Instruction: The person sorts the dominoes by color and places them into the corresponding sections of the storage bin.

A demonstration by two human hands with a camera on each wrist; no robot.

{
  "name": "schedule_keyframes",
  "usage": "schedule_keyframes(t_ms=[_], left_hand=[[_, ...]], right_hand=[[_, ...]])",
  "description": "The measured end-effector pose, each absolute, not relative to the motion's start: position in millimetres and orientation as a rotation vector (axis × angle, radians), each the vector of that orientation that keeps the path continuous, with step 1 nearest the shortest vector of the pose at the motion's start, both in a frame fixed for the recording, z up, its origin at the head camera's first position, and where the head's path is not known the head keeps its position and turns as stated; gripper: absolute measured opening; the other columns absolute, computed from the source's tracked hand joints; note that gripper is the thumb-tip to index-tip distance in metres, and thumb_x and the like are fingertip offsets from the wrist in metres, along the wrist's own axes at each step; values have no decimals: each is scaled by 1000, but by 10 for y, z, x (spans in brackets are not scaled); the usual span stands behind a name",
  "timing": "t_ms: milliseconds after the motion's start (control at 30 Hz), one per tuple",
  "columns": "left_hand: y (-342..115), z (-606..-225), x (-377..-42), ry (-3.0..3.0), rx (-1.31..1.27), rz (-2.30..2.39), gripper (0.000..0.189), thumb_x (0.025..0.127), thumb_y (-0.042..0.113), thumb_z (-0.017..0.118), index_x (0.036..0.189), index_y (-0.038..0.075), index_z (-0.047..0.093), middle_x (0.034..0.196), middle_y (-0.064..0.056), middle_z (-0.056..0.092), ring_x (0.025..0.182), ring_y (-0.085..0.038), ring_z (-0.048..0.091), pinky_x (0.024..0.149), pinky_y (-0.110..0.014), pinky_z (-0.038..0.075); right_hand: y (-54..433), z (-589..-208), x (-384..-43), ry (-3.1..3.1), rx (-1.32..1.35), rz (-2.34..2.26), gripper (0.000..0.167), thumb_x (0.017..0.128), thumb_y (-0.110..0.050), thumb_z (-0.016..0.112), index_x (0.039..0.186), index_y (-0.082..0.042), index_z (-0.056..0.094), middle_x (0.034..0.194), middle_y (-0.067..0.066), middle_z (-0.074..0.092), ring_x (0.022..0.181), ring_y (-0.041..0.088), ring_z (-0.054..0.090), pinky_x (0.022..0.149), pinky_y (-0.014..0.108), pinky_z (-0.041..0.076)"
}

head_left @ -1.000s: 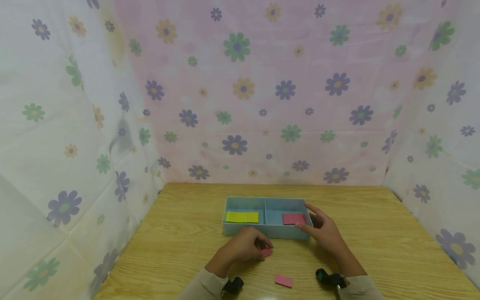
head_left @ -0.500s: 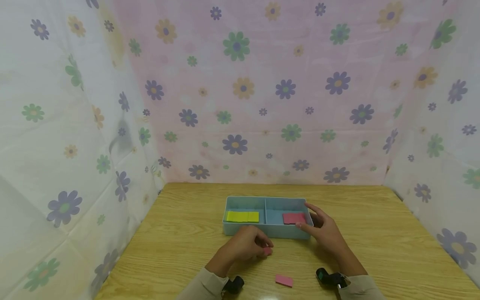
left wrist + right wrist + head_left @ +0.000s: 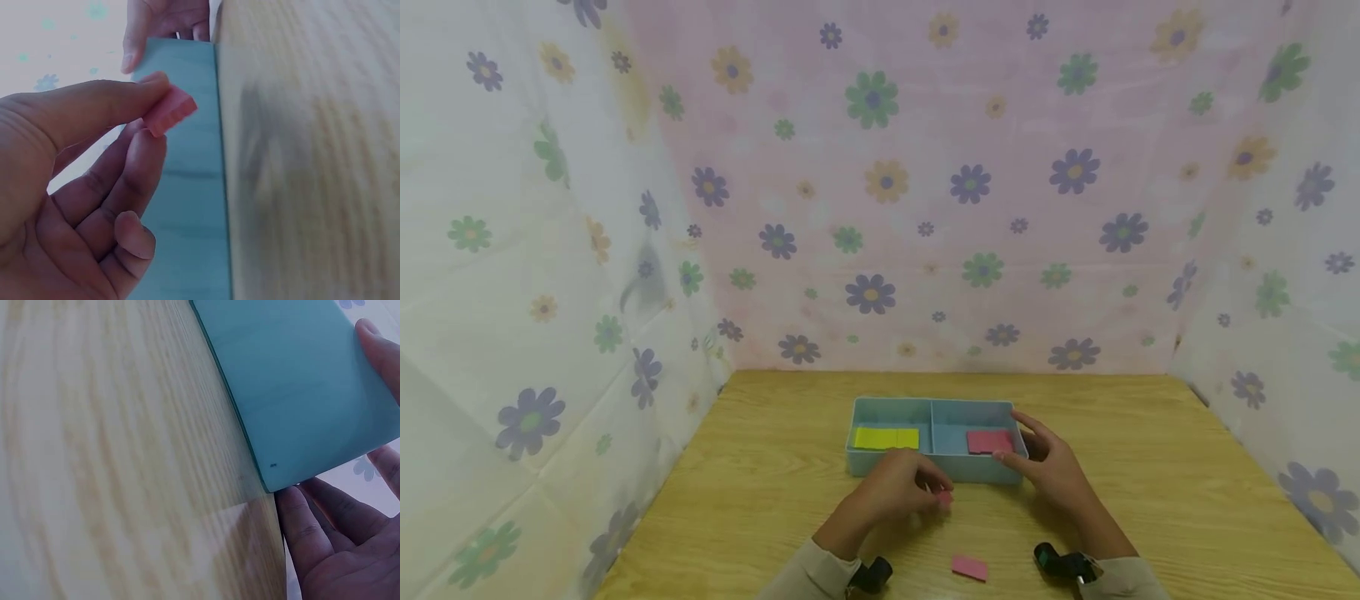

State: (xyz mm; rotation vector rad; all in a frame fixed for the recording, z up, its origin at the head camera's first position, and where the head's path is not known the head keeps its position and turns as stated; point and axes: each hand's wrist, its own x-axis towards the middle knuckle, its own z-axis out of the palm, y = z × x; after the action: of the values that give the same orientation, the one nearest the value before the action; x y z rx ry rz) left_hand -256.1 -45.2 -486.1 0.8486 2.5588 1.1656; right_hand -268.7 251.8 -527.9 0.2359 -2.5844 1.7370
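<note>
My left hand (image 3: 895, 485) pinches a small pink rectangular piece (image 3: 170, 111) between thumb and fingertips, just in front of a light blue two-compartment box (image 3: 895, 464). In the left wrist view the piece is a thick little block with a ridged edge. My right hand (image 3: 1056, 467) holds the box's right end, thumb at the front rim and fingers along the end wall. Yellow pieces (image 3: 886, 438) lie in the left compartment. Stacked pink pieces (image 3: 989, 442) lie in the right one, against its right side. Another pink piece (image 3: 970, 568) lies flat on the table between my forearms.
The wooden table (image 3: 760, 467) stretches around the box on all sides. Flowered cloth (image 3: 925, 200) hangs behind it and along both sides. A black wrist camera (image 3: 871, 575) is strapped to my left wrist, and another black camera (image 3: 1060, 560) to my right.
My left hand has lifted its pink piece slightly and brought it a little to the right, turning it between the fingertips. The right hand keeps its hold on the box.
</note>
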Motion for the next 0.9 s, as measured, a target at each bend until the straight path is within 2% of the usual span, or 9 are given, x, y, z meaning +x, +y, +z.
schedule_keyframes(t_ms=[167,400,667,900], left_hand=[[-409,-4768,-2586,2583,807,1220,12,85,17,87,96,21,84,82,19,73,73,2,64,68,-19,55],[-329,-4635,-2639,2584,783,1271,11,88,18,83,97,25,82,83,17,71,71,0,67,66,-21,56],[-272,-4464,-2691,2661,809,1227,8,91,21,82,97,26,82,83,18,71,73,1,65,63,-21,55],[-250,-4365,-2777,2626,815,1226,13,91,21,81,104,21,83,87,17,73,76,1,66,66,-22,56]], right_hand=[[2502,-5285,-2679,-2594,224,1748,84,93,-41,77,163,-29,32,161,24,41,146,41,45,106,46,54],[2495,-5257,-2681,-2579,222,1741,84,94,-39,78,163,-28,33,159,24,44,143,42,49,102,41,56],[2507,-5277,-2683,-2589,224,1731,84,94,-41,77,163,-27,32,159,25,43,143,43,48,104,48,55],[2519,-5312,-2699,-2598,208,1713,85,93,-45,77,163,-27,33,159,24,44,143,42,49,104,49,54]])
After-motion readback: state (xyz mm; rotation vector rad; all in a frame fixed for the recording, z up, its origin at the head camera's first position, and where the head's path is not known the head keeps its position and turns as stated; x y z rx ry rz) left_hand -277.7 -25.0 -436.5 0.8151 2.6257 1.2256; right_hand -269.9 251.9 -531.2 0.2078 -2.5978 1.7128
